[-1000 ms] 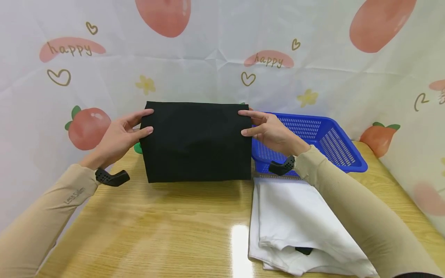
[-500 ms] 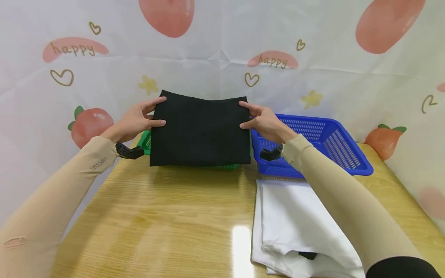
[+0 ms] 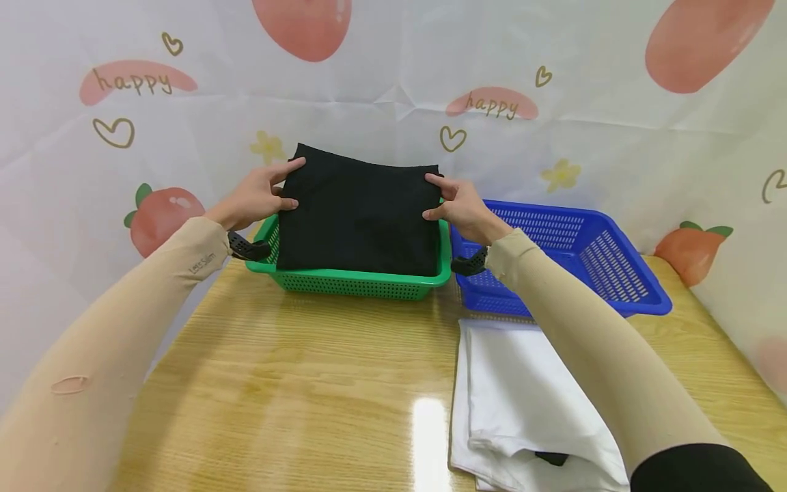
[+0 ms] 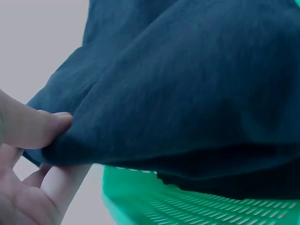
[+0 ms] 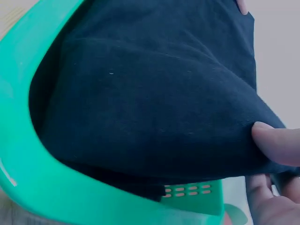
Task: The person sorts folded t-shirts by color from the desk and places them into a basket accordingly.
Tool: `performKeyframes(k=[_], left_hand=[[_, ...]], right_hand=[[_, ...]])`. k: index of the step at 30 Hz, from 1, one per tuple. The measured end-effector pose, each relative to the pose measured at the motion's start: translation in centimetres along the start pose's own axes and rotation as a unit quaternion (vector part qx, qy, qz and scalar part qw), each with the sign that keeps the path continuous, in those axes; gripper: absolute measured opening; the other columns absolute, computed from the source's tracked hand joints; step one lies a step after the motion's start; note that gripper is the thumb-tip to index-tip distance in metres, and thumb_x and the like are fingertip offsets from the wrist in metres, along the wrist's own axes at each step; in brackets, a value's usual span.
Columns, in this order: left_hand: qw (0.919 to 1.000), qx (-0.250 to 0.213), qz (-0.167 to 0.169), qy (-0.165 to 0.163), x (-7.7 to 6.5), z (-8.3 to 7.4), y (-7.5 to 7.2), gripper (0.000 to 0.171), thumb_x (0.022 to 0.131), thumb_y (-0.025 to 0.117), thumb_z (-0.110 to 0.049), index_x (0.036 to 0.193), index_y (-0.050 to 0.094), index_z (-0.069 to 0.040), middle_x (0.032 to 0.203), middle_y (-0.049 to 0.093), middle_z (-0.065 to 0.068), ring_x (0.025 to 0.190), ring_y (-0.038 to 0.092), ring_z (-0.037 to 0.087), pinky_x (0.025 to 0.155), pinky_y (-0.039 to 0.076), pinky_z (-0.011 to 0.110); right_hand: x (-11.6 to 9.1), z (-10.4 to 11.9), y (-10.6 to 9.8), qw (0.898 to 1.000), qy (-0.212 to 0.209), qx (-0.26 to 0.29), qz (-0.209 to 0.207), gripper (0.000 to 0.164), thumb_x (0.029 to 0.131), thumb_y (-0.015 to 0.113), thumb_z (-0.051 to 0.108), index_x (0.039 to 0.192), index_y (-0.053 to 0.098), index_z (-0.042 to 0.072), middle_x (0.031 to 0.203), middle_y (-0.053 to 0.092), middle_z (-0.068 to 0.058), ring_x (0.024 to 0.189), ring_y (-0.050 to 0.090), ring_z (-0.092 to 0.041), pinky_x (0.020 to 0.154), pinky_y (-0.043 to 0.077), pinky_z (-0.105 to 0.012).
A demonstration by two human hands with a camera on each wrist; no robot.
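A folded black cloth (image 3: pixel 363 212), likely a garment, is held up by its two side edges over the green basket (image 3: pixel 363 275). Its lower edge hangs inside the basket's front rim. At the left edge my left hand (image 3: pixel 255 195) pinches the fabric, the thumb (image 4: pixel 42 126) on the near face and fingers behind. My right hand (image 3: pixel 464 208) grips the opposite edge the same way, its thumb (image 5: pixel 276 143) pressed on the cloth in the right wrist view. The cloth sags slightly between the hands and hides most of the basket's inside.
A blue basket (image 3: pixel 615 253) stands just right of the green one, partly behind my right forearm. Folded white clothing (image 3: pixel 516 389) with a small black patch lies on the wooden table (image 3: pixel 295 389) in front of it. A printed curtain (image 3: pixel 381 82) hangs close behind.
Both hands have carried the black cloth away from me, and its lower edge now sits inside the green basket's front rim. The basket, mostly covered before, shows more now.
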State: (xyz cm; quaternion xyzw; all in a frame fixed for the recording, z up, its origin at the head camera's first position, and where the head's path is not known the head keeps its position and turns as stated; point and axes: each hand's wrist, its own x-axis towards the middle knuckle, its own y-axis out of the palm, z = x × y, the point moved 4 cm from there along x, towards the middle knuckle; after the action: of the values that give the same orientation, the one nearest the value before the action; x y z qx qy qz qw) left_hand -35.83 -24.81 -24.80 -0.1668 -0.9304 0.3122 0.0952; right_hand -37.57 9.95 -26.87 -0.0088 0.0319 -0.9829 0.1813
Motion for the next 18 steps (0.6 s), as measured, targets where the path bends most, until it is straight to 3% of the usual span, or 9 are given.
performKeyframes(k=[4,8,9,10,12,13,15,16,18], left_hand=[[0.9989,0.024,0.033,-0.023,0.4,0.4,0.3,0.082,0.095,0.058,0.009,0.159,0.017,-0.023,0.163,0.006,0.006,0.146,0.014,0.032,0.078,0.047,0.031],[0.995,0.057,0.068,-0.045,0.6,1.0,0.8,0.084,0.094,0.057,0.012,0.159,0.014,-0.019,0.163,0.003,0.011,0.148,0.005,0.029,0.062,0.038,0.034],[0.9937,0.065,0.077,-0.048,0.8,1.1,1.0,0.086,0.093,0.057,0.013,0.159,0.013,-0.019,0.163,0.002,0.013,0.147,0.006,0.03,0.06,0.037,0.035],[0.9924,0.071,0.088,-0.05,0.9,1.2,1.2,0.087,0.092,0.056,0.014,0.16,0.011,-0.018,0.163,0.002,0.014,0.145,0.019,0.032,0.06,0.037,0.035],[0.9895,0.083,0.106,-0.053,1.2,1.4,1.6,0.09,0.091,0.056,0.015,0.16,0.009,-0.017,0.162,0.0,0.016,0.115,0.052,0.035,0.057,0.035,0.035],[0.9879,0.092,0.114,-0.052,1.4,1.4,1.8,0.091,0.09,0.057,0.015,0.16,0.008,-0.017,0.162,0.0,0.017,0.098,0.056,0.031,0.057,0.035,0.035],[0.985,0.106,0.125,-0.054,1.7,1.6,2.1,0.092,0.09,0.058,0.015,0.16,0.006,-0.016,0.161,-0.001,0.02,0.062,0.044,0.026,0.056,0.035,0.033],[0.9837,0.112,0.129,-0.056,1.8,1.6,2.2,0.093,0.09,0.057,0.015,0.16,0.006,-0.016,0.161,-0.001,0.02,0.054,0.033,0.024,0.056,0.034,0.033],[0.9814,0.13,0.129,-0.058,2.0,1.6,2.2,0.092,0.09,0.058,0.014,0.16,0.005,-0.015,0.161,-0.001,0.023,0.05,0.03,0.015,0.055,0.034,0.032]], right_hand=[[0.0,-0.6,0.1,0.999,0.038,-0.019,0.008,0.081,0.086,0.063,-0.02,0.154,0.035,0.015,0.151,0.041,-0.012,0.125,0.052,-0.026,0.099,0.045,-0.036],[0.1,-1.0,0.6,0.996,0.065,-0.058,0.018,0.079,0.086,0.065,-0.016,0.154,0.036,0.014,0.152,0.037,-0.012,0.132,0.045,-0.027,0.1,0.044,-0.037],[0.1,-1.1,0.7,0.995,0.068,-0.076,0.017,0.079,0.086,0.065,-0.015,0.153,0.036,0.014,0.154,0.034,-0.012,0.135,0.041,-0.027,0.102,0.043,-0.038],[0.1,-1.1,0.8,0.993,0.071,-0.096,0.016,0.078,0.086,0.066,-0.014,0.153,0.037,0.014,0.155,0.032,-0.012,0.138,0.037,-0.026,0.103,0.041,-0.038],[0.3,-1.1,0.9,0.989,0.075,-0.127,0.008,0.078,0.085,0.068,-0.014,0.152,0.039,0.013,0.156,0.029,-0.012,0.141,0.031,-0.026,0.105,0.039,-0.039],[0.4,-1.2,1.0,0.987,0.076,-0.142,0.005,0.078,0.085,0.068,-0.014,0.152,0.039,0.012,0.156,0.03,-0.014,0.142,0.029,-0.026,0.105,0.039,-0.039],[0.5,-1.2,1.2,0.984,0.078,-0.163,0.0,0.077,0.084,0.069,-0.014,0.152,0.039,0.01,0.156,0.029,-0.014,0.142,0.028,-0.026,0.106,0.038,-0.04],[0.6,-1.3,1.3,0.983,0.078,-0.169,-0.001,0.077,0.084,0.069,-0.014,0.152,0.039,0.01,0.156,0.03,-0.014,0.142,0.028,-0.026,0.106,0.039,-0.04],[0.8,-1.5,1.6,0.981,0.08,-0.178,-0.003,0.077,0.084,0.069,-0.014,0.151,0.039,0.009,0.156,0.029,-0.014,0.142,0.028,-0.026,0.105,0.039,-0.04]])
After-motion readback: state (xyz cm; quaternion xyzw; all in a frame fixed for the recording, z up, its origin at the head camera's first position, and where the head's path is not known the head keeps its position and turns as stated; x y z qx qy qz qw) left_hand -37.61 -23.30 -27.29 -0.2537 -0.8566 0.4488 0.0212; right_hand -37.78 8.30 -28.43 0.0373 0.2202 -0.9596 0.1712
